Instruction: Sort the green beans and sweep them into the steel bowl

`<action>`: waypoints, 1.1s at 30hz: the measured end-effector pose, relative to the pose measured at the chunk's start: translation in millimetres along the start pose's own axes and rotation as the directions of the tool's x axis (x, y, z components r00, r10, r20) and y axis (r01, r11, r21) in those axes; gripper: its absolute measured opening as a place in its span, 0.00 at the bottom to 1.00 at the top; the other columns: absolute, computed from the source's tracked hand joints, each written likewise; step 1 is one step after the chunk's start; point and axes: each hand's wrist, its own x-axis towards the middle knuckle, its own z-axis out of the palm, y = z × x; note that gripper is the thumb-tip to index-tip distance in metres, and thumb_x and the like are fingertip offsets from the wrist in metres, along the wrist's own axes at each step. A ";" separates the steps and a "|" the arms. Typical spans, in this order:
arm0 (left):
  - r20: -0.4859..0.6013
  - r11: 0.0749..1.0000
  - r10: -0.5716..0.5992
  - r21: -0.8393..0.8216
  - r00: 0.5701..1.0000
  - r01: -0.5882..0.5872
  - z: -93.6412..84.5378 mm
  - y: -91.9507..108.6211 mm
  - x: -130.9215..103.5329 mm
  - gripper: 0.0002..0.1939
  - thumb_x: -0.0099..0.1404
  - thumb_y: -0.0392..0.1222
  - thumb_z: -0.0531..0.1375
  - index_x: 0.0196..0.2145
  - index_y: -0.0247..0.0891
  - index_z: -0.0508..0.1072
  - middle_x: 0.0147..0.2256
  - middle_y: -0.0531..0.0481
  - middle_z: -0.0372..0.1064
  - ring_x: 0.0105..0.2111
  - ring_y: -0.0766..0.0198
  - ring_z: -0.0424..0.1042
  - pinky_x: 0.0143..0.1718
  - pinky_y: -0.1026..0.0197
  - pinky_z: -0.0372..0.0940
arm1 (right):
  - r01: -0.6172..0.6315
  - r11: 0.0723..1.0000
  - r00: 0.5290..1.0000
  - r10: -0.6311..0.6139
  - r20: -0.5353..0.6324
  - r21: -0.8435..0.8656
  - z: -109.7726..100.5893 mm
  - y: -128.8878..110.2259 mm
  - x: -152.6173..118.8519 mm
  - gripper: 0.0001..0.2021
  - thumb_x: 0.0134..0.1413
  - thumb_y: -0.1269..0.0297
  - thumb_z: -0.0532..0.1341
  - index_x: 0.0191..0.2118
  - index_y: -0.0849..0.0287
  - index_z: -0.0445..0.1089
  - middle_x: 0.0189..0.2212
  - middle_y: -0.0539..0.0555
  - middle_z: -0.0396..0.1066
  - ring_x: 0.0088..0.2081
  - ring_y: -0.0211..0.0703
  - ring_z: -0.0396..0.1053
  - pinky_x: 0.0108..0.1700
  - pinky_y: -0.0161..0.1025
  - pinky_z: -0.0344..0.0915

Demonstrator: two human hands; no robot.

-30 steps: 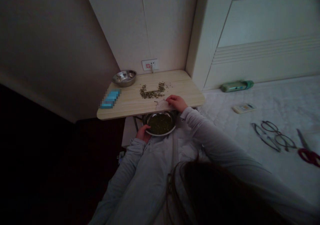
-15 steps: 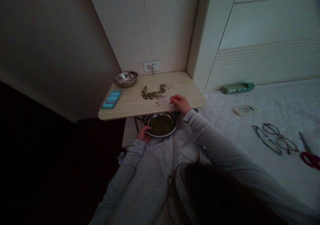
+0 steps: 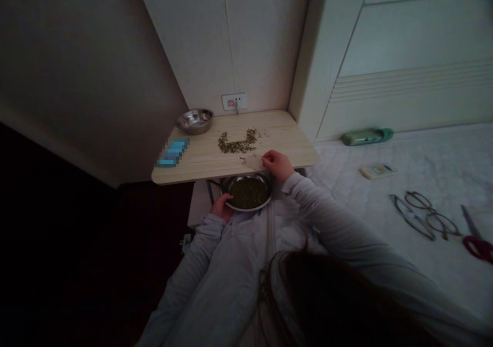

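Note:
My left hand (image 3: 222, 207) grips the left rim of a round metal bowl (image 3: 269, 199), thumb over the edge. That bowl sits low at my lap, by the table's near edge, with a greenish, grain-like mass (image 3: 248, 192) inside. Above the small wooden table (image 3: 192, 165), my right hand (image 3: 278, 165) is closed in a pinch on a small, thin, see-through piece (image 3: 253, 161) whose kind I cannot make out. Small dark-green grains (image 3: 236, 146) lie scattered in a U shape just beyond it, with a few stray bits near the fingers.
Another metal bowl (image 3: 195, 121) stands at the table's back left, behind a blurred-out blue phone-like object (image 3: 173, 152). On the white bed at right lie a green bottle (image 3: 367, 136), a remote (image 3: 377, 171), glasses (image 3: 431, 214) and red-handled scissors (image 3: 476, 245). A wall socket (image 3: 234, 101) is behind the table.
My right hand has lowered slightly towards the table's near edge, and the see-through piece shows more plainly at its fingertips. My left hand and the bowl have stayed put.

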 end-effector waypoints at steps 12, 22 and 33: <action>0.036 0.999 -0.039 -0.019 0.999 0.039 3.8 1.4 -4.2 0.21 0.45 0.29 0.48 0.39 0.31 0.65 0.30 0.48 0.71 0.39 0.59 0.65 0.42 0.56 0.59 | -0.038 0.997 0.998 0.035 -0.046 -0.068 -14.3 9.4 0.6 0.09 0.37 0.63 0.52 0.25 0.61 0.64 0.20 0.50 0.64 0.23 0.33 0.59 0.27 0.32 0.54; 0.026 0.997 -0.045 -0.056 0.999 0.047 1.8 0.8 -2.1 0.20 0.45 0.29 0.48 0.38 0.30 0.66 0.28 0.49 0.71 0.37 0.59 0.66 0.40 0.57 0.60 | -0.077 0.986 0.996 0.070 -0.051 -0.147 -33.2 24.8 12.5 0.09 0.38 0.63 0.52 0.26 0.62 0.65 0.22 0.51 0.66 0.23 0.33 0.59 0.27 0.32 0.54; -0.011 0.999 -0.019 -0.037 1.000 0.019 2.5 1.1 -2.6 0.21 0.44 0.28 0.49 0.38 0.29 0.65 0.29 0.47 0.71 0.37 0.59 0.66 0.40 0.57 0.60 | -0.131 0.956 0.991 0.130 -0.020 -0.263 -35.7 41.7 75.5 0.09 0.41 0.65 0.51 0.28 0.62 0.65 0.25 0.53 0.68 0.26 0.33 0.61 0.31 0.32 0.56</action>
